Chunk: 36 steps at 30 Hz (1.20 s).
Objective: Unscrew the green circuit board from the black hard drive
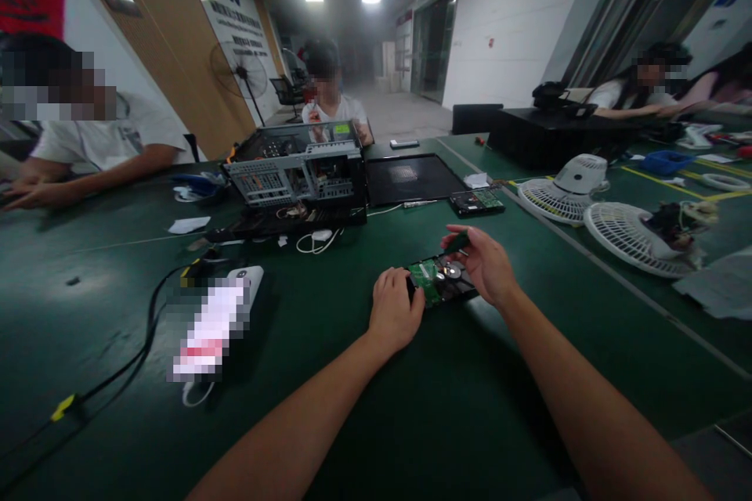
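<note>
A hard drive [431, 279] lies on the green table with its green circuit board and round silver motor hub facing up. My left hand [395, 307] is closed over its left end, thumb along the near side. Over the right end is my right hand [489, 266], its thumb and fingers pinched on a small dark green piece [457, 243] whose kind I cannot make out. Beyond my hands, a second hard drive [477, 201] rests on the table.
An opened computer case [297, 176] stands ahead, beside a black side panel [411, 178]. A phone [215, 325] and black cable [150, 313] lie left. Two white fan parts [552, 200] are at right. A person [334, 102] sits opposite; others sit at both sides.
</note>
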Each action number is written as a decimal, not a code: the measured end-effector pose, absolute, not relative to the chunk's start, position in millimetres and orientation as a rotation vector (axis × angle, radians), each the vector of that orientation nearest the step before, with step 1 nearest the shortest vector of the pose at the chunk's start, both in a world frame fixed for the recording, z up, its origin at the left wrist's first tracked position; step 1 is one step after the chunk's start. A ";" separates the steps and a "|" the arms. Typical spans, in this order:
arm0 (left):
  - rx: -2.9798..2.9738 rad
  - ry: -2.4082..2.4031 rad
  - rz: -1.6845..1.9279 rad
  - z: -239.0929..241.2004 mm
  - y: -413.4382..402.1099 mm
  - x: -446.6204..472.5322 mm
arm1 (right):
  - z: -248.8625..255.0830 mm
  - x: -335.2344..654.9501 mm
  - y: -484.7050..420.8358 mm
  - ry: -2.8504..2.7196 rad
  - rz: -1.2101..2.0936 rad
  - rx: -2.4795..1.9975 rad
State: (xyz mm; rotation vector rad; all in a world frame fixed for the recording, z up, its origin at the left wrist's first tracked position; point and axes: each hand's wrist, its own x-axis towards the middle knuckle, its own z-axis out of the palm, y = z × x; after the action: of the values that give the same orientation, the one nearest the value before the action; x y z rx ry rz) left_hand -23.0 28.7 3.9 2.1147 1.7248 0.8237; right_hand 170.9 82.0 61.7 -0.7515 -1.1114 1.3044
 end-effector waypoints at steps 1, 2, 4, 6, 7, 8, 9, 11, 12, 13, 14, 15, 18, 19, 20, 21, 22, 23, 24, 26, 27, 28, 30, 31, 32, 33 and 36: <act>2.115 1.723 0.823 4.2 28.5 -23.1 | 61.1 170.9 82.7 -1.099 1.322 -0.754; 2.117 1.721 0.823 4.8 28.2 -23.3 | 60.5 171.0 83.4 -1.087 1.336 -0.756; 2.119 1.717 0.825 6.6 27.5 -23.3 | 59.4 171.1 84.2 -1.069 1.348 -0.758; 2.120 1.713 0.822 8.7 26.9 -23.2 | 58.9 171.0 84.2 -1.051 1.336 -0.756; 2.116 1.713 0.819 9.6 26.7 -23.1 | 58.9 170.7 83.9 -1.040 1.329 -0.754; 2.110 1.713 0.813 10.3 26.5 -23.1 | 59.1 170.4 83.6 -1.031 1.322 -0.751; 2.101 1.715 0.807 10.7 26.4 -23.1 | 59.3 170.0 83.2 -1.024 1.316 -0.750; 2.090 1.716 0.798 10.6 26.6 -23.3 | 59.9 169.7 82.9 -1.038 1.301 -0.755; 2.090 1.714 0.797 10.1 26.8 -23.4 | 60.1 170.0 82.9 -1.060 1.287 -0.762; 2.094 1.710 0.796 9.4 27.0 -23.6 | 60.0 170.5 83.1 -1.088 1.268 -0.770; 2.099 1.708 0.797 8.7 27.4 -23.8 | 59.8 171.4 83.5 -1.117 1.245 -0.779; 2.103 1.707 0.800 7.9 27.7 -24.0 | 59.3 172.5 84.0 -1.146 1.221 -0.788; 2.108 1.711 0.807 6.2 28.4 -24.3 | 57.1 176.2 85.4 -1.214 1.153 -0.850; 2.109 1.713 0.809 6.0 28.4 -24.3 | 56.5 177.1 85.6 -1.234 1.132 -0.878; 2.111 1.713 0.810 6.0 28.4 -24.4 | 56.2 177.6 85.6 -1.250 1.111 -0.900; 2.114 1.710 0.811 6.0 28.4 -24.4 | 56.3 177.6 85.2 -1.264 1.097 -0.911; 2.115 1.707 0.813 6.1 28.3 -24.3 | 56.7 177.1 84.7 -1.274 1.091 -0.907; 2.115 1.703 0.815 6.1 28.4 -24.3 | 57.4 176.1 83.9 -1.280 1.097 -0.891; 2.116 1.700 0.817 6.0 28.4 -24.1 | 58.2 174.9 83.1 -1.282 1.111 -0.870; 2.117 1.705 0.822 5.5 28.7 -23.7 | 59.7 172.2 81.7 -1.267 1.155 -0.826; 2.118 1.708 0.827 5.1 28.9 -23.5 | 60.0 171.1 81.2 -1.248 1.182 -0.805; 2.122 1.710 0.832 4.7 29.1 -23.2 | 60.0 170.2 81.1 -1.222 1.209 -0.785; 2.129 1.712 0.846 4.1 29.4 -23.0 | 59.6 169.5 81.3 -1.169 1.257 -0.756; 2.133 1.710 0.848 3.9 29.5 -22.9 | 59.4 169.5 81.6 -1.150 1.272 -0.751; 2.134 1.710 0.849 3.8 29.5 -23.0 | 59.3 169.7 81.8 -1.138 1.277 -0.753; 2.135 1.710 0.846 3.7 29.5 -23.1 | 59.4 170.0 82.0 -1.135 1.272 -0.763; 2.136 1.706 0.835 3.4 29.3 -23.6 | 60.6 170.6 82.1 -1.158 1.219 -0.809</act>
State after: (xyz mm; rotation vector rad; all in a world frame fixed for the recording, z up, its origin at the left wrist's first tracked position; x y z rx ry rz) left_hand -23.6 29.3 3.4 2.1358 1.7058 0.8347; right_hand 170.6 82.1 60.6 -0.8090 -1.1576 1.2186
